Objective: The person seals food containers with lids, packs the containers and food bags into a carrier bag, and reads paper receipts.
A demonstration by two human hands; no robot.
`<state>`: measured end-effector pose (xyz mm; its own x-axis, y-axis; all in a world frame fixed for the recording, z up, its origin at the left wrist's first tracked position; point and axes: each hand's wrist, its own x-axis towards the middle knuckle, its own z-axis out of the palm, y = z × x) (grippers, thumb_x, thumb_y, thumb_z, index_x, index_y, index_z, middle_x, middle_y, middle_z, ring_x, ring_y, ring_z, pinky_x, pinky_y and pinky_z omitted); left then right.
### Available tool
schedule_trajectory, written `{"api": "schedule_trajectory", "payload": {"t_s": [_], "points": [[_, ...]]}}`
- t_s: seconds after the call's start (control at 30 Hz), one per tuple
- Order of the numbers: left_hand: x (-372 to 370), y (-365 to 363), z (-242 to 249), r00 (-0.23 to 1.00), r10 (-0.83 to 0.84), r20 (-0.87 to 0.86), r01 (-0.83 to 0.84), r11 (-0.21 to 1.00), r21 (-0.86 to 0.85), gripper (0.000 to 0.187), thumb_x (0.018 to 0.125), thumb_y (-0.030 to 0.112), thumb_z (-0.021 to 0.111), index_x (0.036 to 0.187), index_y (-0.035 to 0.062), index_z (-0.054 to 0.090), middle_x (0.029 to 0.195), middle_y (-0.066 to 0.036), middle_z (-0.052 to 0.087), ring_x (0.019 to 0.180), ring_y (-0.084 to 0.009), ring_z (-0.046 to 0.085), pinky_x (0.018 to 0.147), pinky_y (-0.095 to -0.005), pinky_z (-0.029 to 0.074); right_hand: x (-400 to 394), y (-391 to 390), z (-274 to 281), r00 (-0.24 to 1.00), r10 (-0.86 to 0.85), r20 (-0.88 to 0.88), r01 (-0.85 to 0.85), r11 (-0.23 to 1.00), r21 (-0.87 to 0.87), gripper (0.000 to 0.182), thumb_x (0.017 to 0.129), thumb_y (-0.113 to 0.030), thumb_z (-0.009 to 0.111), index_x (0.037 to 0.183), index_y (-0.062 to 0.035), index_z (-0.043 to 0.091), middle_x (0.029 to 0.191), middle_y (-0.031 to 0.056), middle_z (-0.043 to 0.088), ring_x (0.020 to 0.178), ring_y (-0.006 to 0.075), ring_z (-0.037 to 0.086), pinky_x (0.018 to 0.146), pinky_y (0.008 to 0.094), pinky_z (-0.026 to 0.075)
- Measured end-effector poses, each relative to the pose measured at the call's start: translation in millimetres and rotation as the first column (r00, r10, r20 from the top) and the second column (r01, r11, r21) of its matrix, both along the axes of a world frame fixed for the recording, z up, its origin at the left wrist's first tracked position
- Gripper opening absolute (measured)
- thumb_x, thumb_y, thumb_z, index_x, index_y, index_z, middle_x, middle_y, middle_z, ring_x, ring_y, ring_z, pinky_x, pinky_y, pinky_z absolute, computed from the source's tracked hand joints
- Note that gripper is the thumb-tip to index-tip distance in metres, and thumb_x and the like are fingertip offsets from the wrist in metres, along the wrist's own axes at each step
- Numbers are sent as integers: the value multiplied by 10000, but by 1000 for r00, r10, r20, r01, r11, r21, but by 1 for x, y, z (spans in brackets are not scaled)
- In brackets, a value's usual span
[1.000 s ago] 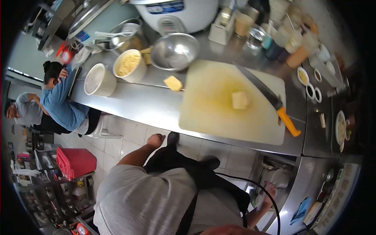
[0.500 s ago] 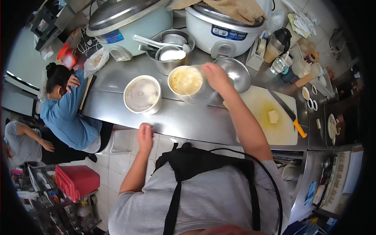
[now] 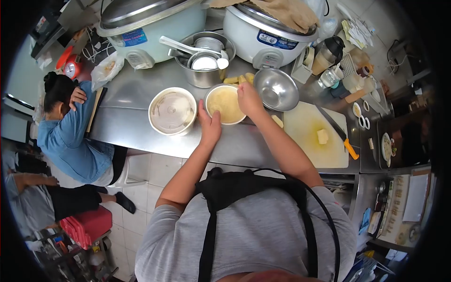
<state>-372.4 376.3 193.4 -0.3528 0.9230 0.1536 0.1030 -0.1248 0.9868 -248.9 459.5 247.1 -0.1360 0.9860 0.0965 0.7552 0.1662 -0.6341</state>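
Observation:
Between my hands stands a round white tub (image 3: 220, 122) of pale yellow food, with a clear plastic lid (image 3: 226, 104) over its top. My left hand (image 3: 210, 126) is closed around the tub's left side, thumb near the front rim. On the right, my right hand (image 3: 249, 98) grips the lid's edge with curled fingers. A second white tub (image 3: 181, 131), covered by a clear lid, sits just left of my left hand. Beyond my right hand are several yellow pieces (image 3: 240, 79) and a steel bowl (image 3: 276, 89).
A cutting board (image 3: 300, 150) to the right carries a knife (image 3: 339, 128) and a pale yellow block (image 3: 322, 136). Two rice cookers (image 3: 155, 35) and a steel pot (image 3: 199, 77) line the back. At the left, a person in blue (image 3: 77, 141) leans at the counter; another person's legs (image 3: 75, 199) are behind.
My right hand brought the clear lid left onto the tub's top. My left hand rose from below the counter edge to the tub's side. The person at far left moved lower in view.

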Motion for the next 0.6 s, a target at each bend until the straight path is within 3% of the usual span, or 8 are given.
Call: {"api": "schedule_trajectory", "payload": {"t_s": [0.07, 0.17, 0.27, 0.37, 0.47, 0.6], "points": [[6, -15, 5, 999, -23, -36, 24, 999, 26, 628, 767, 129, 441, 1235, -88, 82, 1244, -260, 164, 1175, -323, 182, 970, -354, 161, 10, -13, -8, 998, 4, -58, 0, 997, 75, 179, 785, -154, 443, 923, -44, 476, 921, 168, 525, 860, 325, 499, 732, 388, 399], [19, -35, 12, 991, -51, -122, 51, 999, -4, 616, 766, 79, 417, 1256, -50, 66, 1258, -200, 190, 1156, -248, 247, 963, -313, 187, 25, -27, -7, 992, 45, -115, -34, 995, 95, 172, 781, -137, 440, 912, -29, 470, 919, 169, 521, 861, 324, 496, 731, 382, 398], [22, -40, 11, 992, -88, -87, 88, 996, -5, 618, 769, 69, 407, 1262, -34, 49, 1251, -196, 208, 1147, -248, 262, 958, -311, 197, 32, -35, -1, 990, 16, -139, -22, 999, -38, 171, 785, -138, 438, 903, -17, 462, 906, 176, 515, 858, 328, 492, 730, 382, 397], [22, -40, 6, 994, -112, -12, 112, 994, 14, 618, 770, 57, 399, 1268, -17, 41, 1242, -195, 232, 1138, -247, 281, 955, -311, 206, 25, -38, -3, 991, -8, -134, 11, 1000, 22, 163, 790, -139, 433, 903, -23, 456, 892, 174, 514, 851, 331, 491, 732, 389, 394], [22, -39, -5, 988, -79, -134, 86, 995, 42, 626, 761, 34, 393, 1272, -8, 33, 1235, -192, 249, 1135, -243, 288, 956, -310, 205, 26, -39, -11, 989, 2, -151, 21, 988, 150, 151, 799, -145, 425, 889, -27, 451, 879, 159, 515, 820, 313, 504, 702, 364, 400], [13, -35, 1, 985, -125, -122, 125, 992, -1, 616, 752, 46, 419, 1260, -22, 78, 1241, -199, 237, 1132, -265, 292, 950, -322, 224, 27, -33, -7, 992, 57, -114, -44, 992, 115, 182, 796, -160, 434, 924, -36, 464, 912, 176, 513, 846, 331, 497, 711, 390, 404]]}}
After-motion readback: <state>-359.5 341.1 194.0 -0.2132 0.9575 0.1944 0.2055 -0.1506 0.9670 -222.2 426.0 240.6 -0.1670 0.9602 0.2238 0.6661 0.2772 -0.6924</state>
